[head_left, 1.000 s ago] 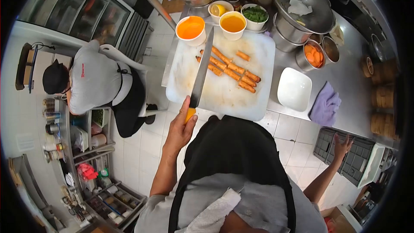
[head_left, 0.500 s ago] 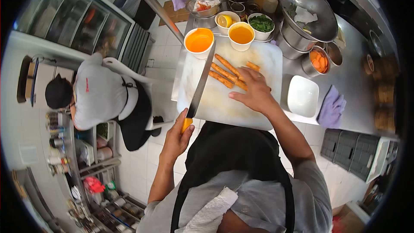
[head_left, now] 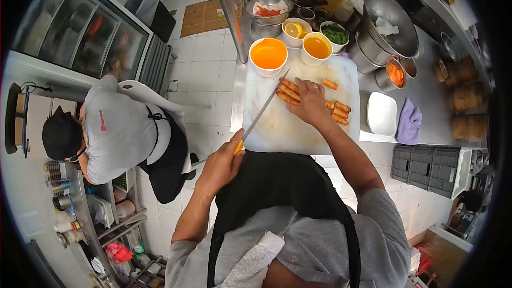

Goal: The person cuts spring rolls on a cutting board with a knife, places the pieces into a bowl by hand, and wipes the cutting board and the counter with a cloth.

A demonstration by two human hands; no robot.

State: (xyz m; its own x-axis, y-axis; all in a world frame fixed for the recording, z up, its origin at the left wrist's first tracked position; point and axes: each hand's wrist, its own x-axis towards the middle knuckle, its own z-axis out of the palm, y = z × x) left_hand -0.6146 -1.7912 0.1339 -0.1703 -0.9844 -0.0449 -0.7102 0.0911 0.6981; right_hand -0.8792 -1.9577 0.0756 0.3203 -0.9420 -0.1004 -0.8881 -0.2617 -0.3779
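My left hand (head_left: 221, 157) is closed around the yellow handle of a long kitchen knife (head_left: 261, 109). The blade slants up across the white cutting board (head_left: 272, 130), its far part beside the left ends of several browned, fried rolls (head_left: 288, 92). My right hand (head_left: 310, 98) lies over these rolls with fingers bent down, gripping them together; the fingers partly hide them. Short cut roll pieces (head_left: 340, 112) sit right of this hand. A single piece (head_left: 329, 84) lies apart, higher on the board.
Behind the board stand an orange sauce cup (head_left: 268, 56), a second sauce cup (head_left: 317, 48), lemon (head_left: 294, 30) and chopped greens (head_left: 335, 33). To the right are a white dish (head_left: 382, 114), a purple cloth (head_left: 408, 121) and carrot slices (head_left: 395, 75). A co-worker (head_left: 120, 122) bends at left.
The long rolls are now divided, with short pieces right of my right hand. That hand has gone from spread to bent over the rolls. The knife slants further right; the view has shifted.
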